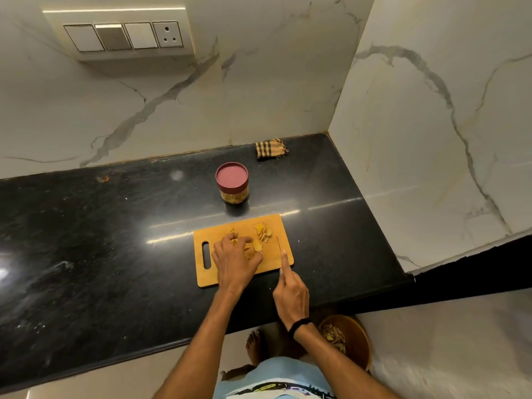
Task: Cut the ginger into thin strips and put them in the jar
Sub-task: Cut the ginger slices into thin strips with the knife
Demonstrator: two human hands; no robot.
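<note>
The thin ginger slices (254,249) look light, damp and slippery, so the left hand (234,257) pins them under curled fingers (244,241) while the right hand (290,298) grips the knife (278,244).

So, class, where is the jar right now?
In the head view, the jar stands on the black counter just behind the cutting board, left of the checked cloth.

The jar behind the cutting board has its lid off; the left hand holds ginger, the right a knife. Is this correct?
No: the head view shows the jar closed, its maroon lid on. The rest holds: behind the cutting board, left hand holding ginger, right hand holding the knife.
</note>
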